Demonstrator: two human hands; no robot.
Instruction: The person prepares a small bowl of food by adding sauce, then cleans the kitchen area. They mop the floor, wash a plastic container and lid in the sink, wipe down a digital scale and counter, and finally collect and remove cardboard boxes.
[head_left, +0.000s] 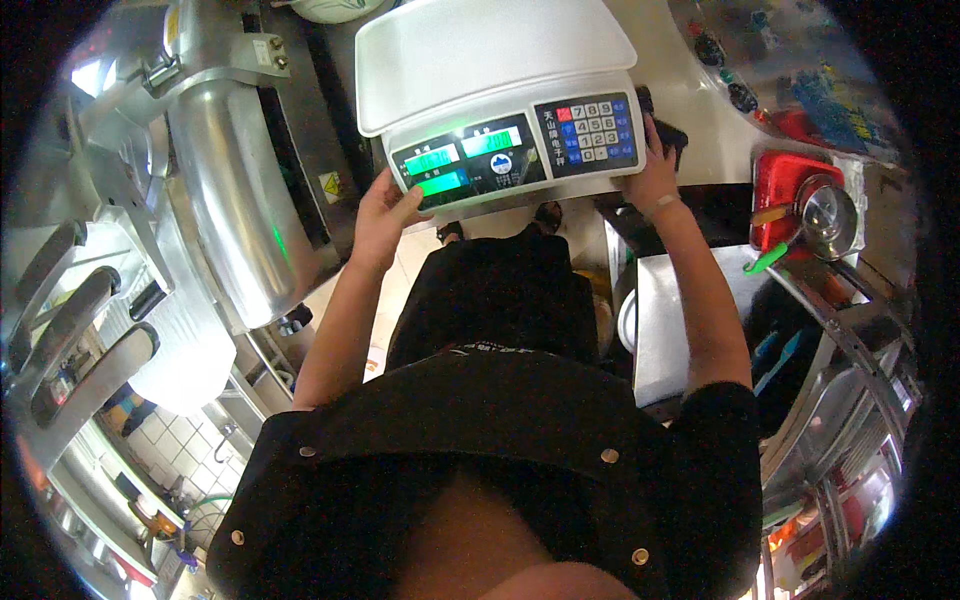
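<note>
A white electronic price-computing scale (495, 67) stands before me at the top of the view, turned slightly, its flat white pan bare. Its displays glow green beside a dark keypad (589, 135). My left hand (382, 217) grips the scale's near left corner, with the thumb on the front face. At the near right side, my right hand (652, 176) holds the casing, its fingers partly hidden behind the edge. Whether the scale's feet rest on the counter (697, 150) or are lifted, I cannot tell.
A large stainless-steel machine with a cylinder (232, 195) stands at left. On the right are a red tray (776, 169), a metal ladle or pan (825, 206) and a green-handled utensil (769, 259). Clear plastic-wrapped goods (817, 82) lie at top right. A bowl (337, 7) sits behind the scale.
</note>
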